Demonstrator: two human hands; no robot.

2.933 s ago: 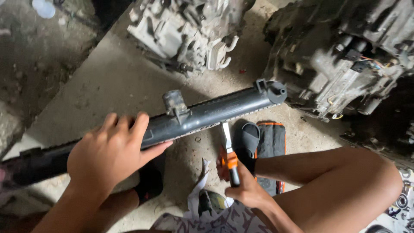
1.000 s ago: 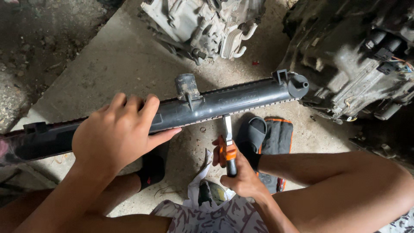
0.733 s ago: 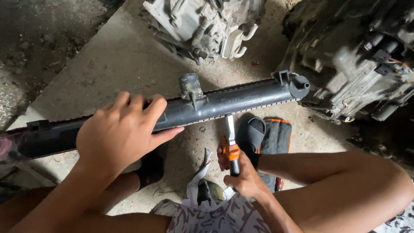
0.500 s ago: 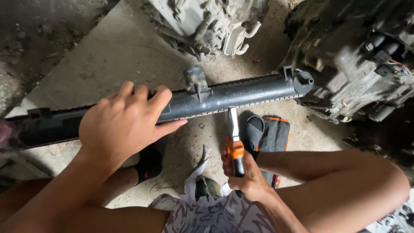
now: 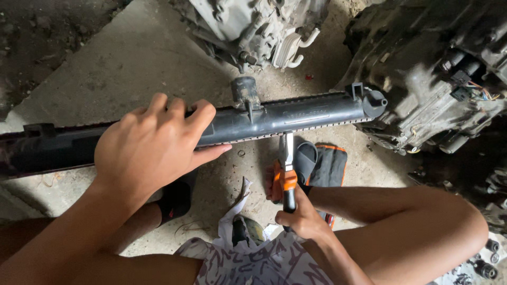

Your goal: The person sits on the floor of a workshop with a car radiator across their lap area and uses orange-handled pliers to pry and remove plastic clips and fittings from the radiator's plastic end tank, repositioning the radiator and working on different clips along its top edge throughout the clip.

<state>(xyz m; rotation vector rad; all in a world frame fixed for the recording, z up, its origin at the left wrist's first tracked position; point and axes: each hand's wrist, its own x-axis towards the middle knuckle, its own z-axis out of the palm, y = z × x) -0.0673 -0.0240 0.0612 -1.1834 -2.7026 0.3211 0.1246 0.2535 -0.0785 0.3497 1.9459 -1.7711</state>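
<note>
left hand (image 5: 153, 148) flat on radiator tank (image 5: 285, 113), right hand (image 5: 303, 219) gripping pliers (image 5: 287, 169)

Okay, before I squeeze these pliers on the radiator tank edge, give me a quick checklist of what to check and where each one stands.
1. Left hand steadying the tank: ok, palm and fingers lie over it.
2. Right hand gripping the pliers: ok, closed round the orange and black handles.
3. Plier tips at the tank's crimped lower edge: ok, they reach it; whether they bite a tab, cannot tell.
4. Left fingers away from the plier tips: ok, they sit well left of the tips.
5. Tank supported at its far left end: cannot tell, it runs out of view.
6. Foot in the sandal away from the pliers: not ok, it lies right beside them.
</note>
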